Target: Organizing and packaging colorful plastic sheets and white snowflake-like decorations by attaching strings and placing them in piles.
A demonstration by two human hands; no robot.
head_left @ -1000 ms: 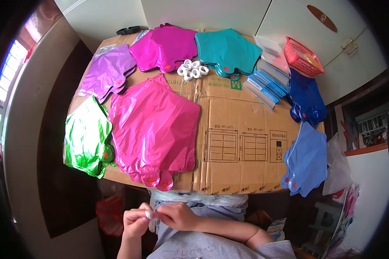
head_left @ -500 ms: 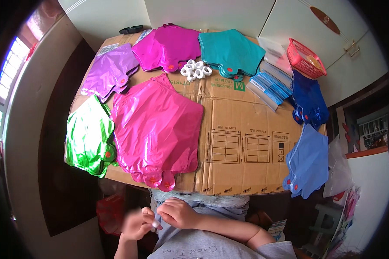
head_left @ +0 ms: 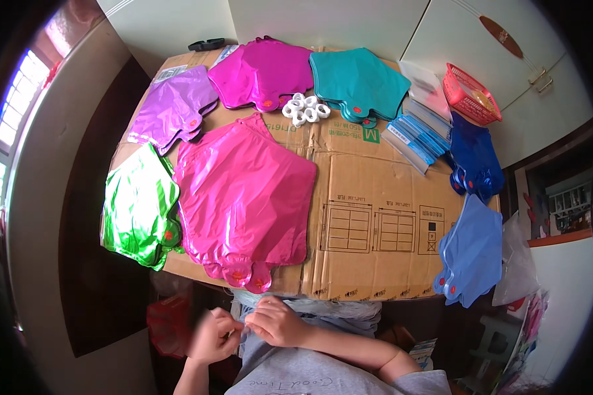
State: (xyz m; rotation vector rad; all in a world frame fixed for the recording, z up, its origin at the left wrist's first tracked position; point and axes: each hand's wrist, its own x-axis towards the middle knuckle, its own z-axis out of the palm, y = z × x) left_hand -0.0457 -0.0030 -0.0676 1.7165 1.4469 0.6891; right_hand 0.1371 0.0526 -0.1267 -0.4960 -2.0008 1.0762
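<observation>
Cardboard-topped counter (head_left: 375,174); reference landmark: large pink foil stack (head_left: 247,191). Green foil pile (head_left: 138,210) touches its left side; lilac pile (head_left: 171,105) past its upper left; magenta pile (head_left: 263,72) beyond its far corner. White rings (head_left: 304,110) — a small cluster — just past its far right slope, teal pile (head_left: 359,79) farther right. Well right of the stack: blue packets (head_left: 418,138), red basket (head_left: 456,97), dark-blue pile (head_left: 476,155), pale-blue pile (head_left: 471,250).

Left hand (head_left: 215,337) and right hand (head_left: 278,322) meet on the stack's near side, off the counter. Both grips: fingers bent, fingertips together — cannot tell whether anything is pinched; too small and blurred.
</observation>
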